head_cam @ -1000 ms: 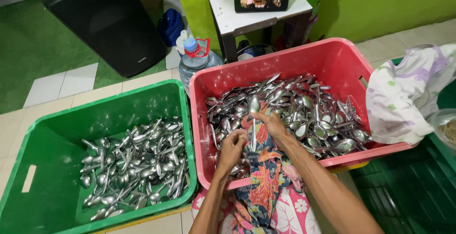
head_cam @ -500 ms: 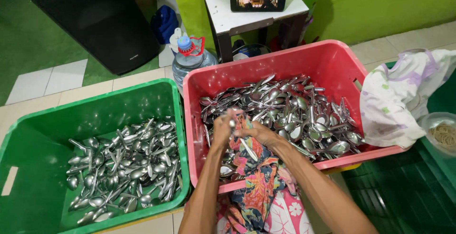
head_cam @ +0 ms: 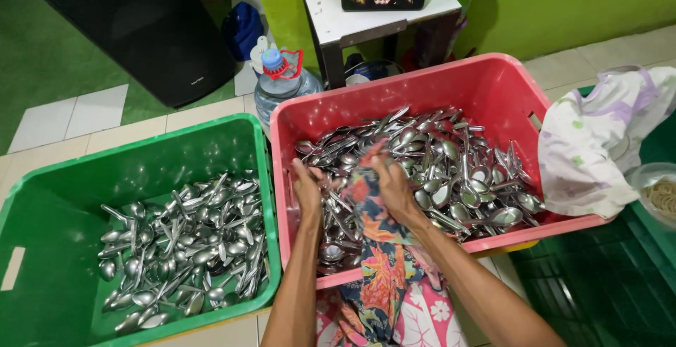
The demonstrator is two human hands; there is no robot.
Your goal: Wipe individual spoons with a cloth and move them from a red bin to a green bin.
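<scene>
currently both hands work over the pink crate (head_cam: 493, 86), which holds a large heap of spoons (head_cam: 436, 171). left hand (head_cam: 308, 191) is curled among the spoons at the crate's near left side; whether it has hold of one cannot be told. right hand (head_cam: 391, 186) is closed on a patterned cloth (head_cam: 377, 248) that drapes over the crate's near rim toward the lap. green crate (head_cam: 84, 178) just beside, on the left, holds a thinner layer of spoons (head_cam: 179, 245). judged from the two piles, the work is partway: the pink crate's heap is the fuller, so much remains to handle.
</scene>
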